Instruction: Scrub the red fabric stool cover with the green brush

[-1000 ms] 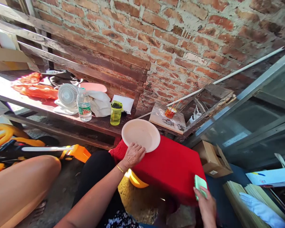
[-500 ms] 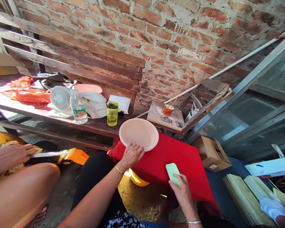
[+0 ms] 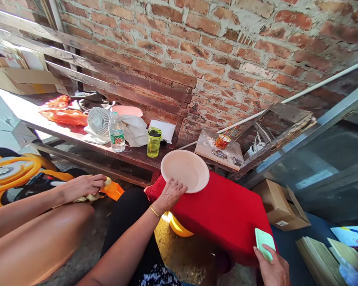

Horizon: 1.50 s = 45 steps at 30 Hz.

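Observation:
A pale pink plastic basin (image 3: 197, 165) stands on the red cloth (image 3: 220, 214) near the brick wall. My left hand (image 3: 171, 194), with a gold bracelet at the wrist, has its fingers curled over the near rim of the basin. At the lower right, my right hand (image 3: 273, 262) grips a mint-green phone (image 3: 265, 243) by its lower end, over the right side of the red cloth. The thumb lies along the phone's left edge.
A wooden bench (image 3: 134, 157) carries a water bottle (image 3: 117, 135), a green cup (image 3: 154, 143) and a fan (image 3: 98, 121). Another person's hand (image 3: 86, 186) with a yellowish cloth is at left. A cardboard box (image 3: 280, 204) and stacked boards (image 3: 314, 258) lie at right.
My right hand has moved right with the phone, toward the cloth's right edge. My left hand stays on the rim. The other person's hand at left has come further into view.

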Available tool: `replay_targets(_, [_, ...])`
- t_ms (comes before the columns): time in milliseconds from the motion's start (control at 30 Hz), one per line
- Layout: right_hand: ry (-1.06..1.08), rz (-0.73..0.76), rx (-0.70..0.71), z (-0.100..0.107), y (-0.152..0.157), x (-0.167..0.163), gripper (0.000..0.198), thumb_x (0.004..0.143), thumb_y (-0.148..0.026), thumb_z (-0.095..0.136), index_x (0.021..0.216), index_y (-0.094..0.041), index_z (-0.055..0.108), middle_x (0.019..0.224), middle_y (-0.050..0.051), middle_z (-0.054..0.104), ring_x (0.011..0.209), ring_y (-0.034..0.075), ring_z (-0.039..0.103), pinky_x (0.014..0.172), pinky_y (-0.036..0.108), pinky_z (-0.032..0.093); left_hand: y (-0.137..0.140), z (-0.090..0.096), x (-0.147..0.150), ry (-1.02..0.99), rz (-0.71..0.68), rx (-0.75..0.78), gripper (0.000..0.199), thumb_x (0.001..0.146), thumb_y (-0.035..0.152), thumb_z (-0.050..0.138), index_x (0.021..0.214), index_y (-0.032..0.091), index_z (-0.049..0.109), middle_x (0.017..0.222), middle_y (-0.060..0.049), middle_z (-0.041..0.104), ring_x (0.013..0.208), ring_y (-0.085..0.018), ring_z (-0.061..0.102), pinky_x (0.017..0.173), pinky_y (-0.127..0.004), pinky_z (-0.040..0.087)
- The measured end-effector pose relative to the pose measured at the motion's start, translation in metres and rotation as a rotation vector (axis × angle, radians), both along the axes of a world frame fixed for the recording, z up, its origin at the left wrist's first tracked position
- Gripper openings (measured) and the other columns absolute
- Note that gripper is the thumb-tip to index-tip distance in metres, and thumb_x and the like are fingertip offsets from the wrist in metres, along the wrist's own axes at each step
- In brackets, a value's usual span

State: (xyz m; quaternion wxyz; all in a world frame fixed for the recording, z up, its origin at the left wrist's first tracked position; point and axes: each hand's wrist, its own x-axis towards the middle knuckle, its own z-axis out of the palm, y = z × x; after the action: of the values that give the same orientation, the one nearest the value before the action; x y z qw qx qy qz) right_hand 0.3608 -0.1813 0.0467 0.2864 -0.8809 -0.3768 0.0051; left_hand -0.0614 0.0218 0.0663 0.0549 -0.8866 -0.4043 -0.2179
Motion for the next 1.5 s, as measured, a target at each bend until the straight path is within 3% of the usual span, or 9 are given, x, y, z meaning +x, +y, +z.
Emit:
replay_targets(200, [0.085, 0.084, 0.07, 0.014, 0.034, -0.036, 0.056, 0.06, -0.072, 0.058, 0.091, -0.027, 0.071, 0.095, 0.017, 0.067, 0.109, 0.043, 0.057, 0.098, 0.058, 0.047, 0.004, 0.006, -0.015, -0.034, 0.02, 0.0, 0.023, 0.099, 0.009, 0.054, 0.108, 0.027, 0.066, 0.086, -0.004, 0.062, 0.09, -0.026, 0.053, 0.097, -0.048, 0.034])
replay_targets(367, [0.283, 0.232, 0.123, 0.022, 0.091, -0.097, 0.063, 0.06, -0.071, 0.063, 0.096, -0.02, 0.075, 0.101, 0.013, 0.065, 0.097, 0.033, 0.063, 0.09, 0.046, 0.052, 0.005, 0.005, -0.023, -0.02, 0.041, 0.034, 0.018, 0.101, 0.012, 0.054, 0.104, 0.025, 0.066, 0.087, -0.004, 0.061, 0.091, -0.025, 0.053, 0.096, -0.046, 0.035])
replay_targets(533, [0.204, 0.429, 0.053, 0.015, 0.153, -0.162, 0.047, 0.068, -0.055, 0.062, 0.098, -0.022, 0.075, 0.096, 0.008, 0.063, 0.093, 0.028, 0.064, 0.089, 0.039, 0.052, 0.004, 0.004, -0.022, -0.006, 0.053, 0.031, 0.017, 0.102, 0.014, 0.054, 0.106, 0.025, 0.066, 0.087, -0.003, 0.061, 0.092, -0.024, 0.053, 0.098, -0.045, 0.034])
replay_targets(667, [0.146, 0.49, -0.009, 0.003, 0.181, -0.184, 0.036, 0.069, -0.041, 0.067, 0.098, -0.022, 0.076, 0.095, 0.008, 0.062, 0.096, 0.028, 0.063, 0.092, 0.037, 0.05, 0.002, 0.008, -0.02, 0.012, 0.081, -0.001, 0.014, 0.102, 0.014, 0.055, 0.101, 0.024, 0.066, 0.087, -0.003, 0.062, 0.091, -0.024, 0.053, 0.098, -0.044, 0.035])
replay_targets(933, [0.058, 0.37, -0.133, 0.005, 0.196, -0.137, 0.039, 0.078, -0.042, 0.06, 0.108, -0.02, 0.073, 0.096, 0.011, 0.062, 0.102, 0.032, 0.061, 0.095, 0.043, 0.048, -0.001, 0.008, -0.015, -0.022, 0.074, -0.044, 0.012, 0.099, 0.013, 0.057, 0.1, 0.023, 0.064, 0.089, -0.003, 0.062, 0.092, -0.024, 0.054, 0.101, -0.046, 0.035])
replay_targets(1067, [0.079, 0.406, -0.14, -0.005, 0.215, -0.148, 0.038, 0.079, -0.044, 0.064, 0.108, -0.022, 0.073, 0.099, 0.009, 0.065, 0.098, 0.028, 0.064, 0.091, 0.038, 0.05, -0.003, 0.006, -0.013, -0.028, 0.052, -0.053, 0.018, 0.096, 0.01, 0.057, 0.106, 0.023, 0.064, 0.091, -0.003, 0.062, 0.093, -0.025, 0.053, 0.103, -0.047, 0.035])
replay_targets(1233, [0.064, 0.506, -0.095, -0.016, 0.228, -0.158, 0.037, 0.079, -0.043, 0.068, 0.109, -0.023, 0.074, 0.103, 0.008, 0.065, 0.107, 0.026, 0.063, 0.094, 0.032, 0.049, -0.005, 0.007, -0.014, -0.047, 0.038, -0.037, 0.017, 0.094, 0.009, 0.058, 0.105, 0.022, 0.064, 0.093, -0.004, 0.062, 0.096, -0.026, 0.052, 0.103, -0.047, 0.035])
replay_targets(1333, [0.032, 0.438, -0.1, -0.01, 0.222, -0.121, 0.037, 0.074, -0.04, 0.068, 0.107, -0.024, 0.075, 0.106, 0.009, 0.064, 0.106, 0.026, 0.064, 0.097, 0.034, 0.048, -0.004, 0.007, -0.014, -0.048, 0.033, -0.046, 0.021, 0.093, 0.008, 0.058, 0.107, 0.022, 0.064, 0.093, -0.004, 0.062, 0.096, -0.026, 0.053, 0.102, -0.046, 0.036])
replay_targets(1500, [-0.004, 0.15, -0.146, 0.019, 0.172, -0.004, 0.031, 0.069, -0.046, 0.062, 0.091, -0.027, 0.073, 0.084, 0.008, 0.066, 0.095, 0.031, 0.067, 0.089, 0.042, 0.052, -0.003, 0.005, -0.014, -0.044, 0.045, -0.055, 0.022, 0.092, 0.007, 0.057, 0.107, 0.022, 0.065, 0.092, -0.004, 0.061, 0.095, -0.026, 0.052, 0.1, -0.046, 0.037])
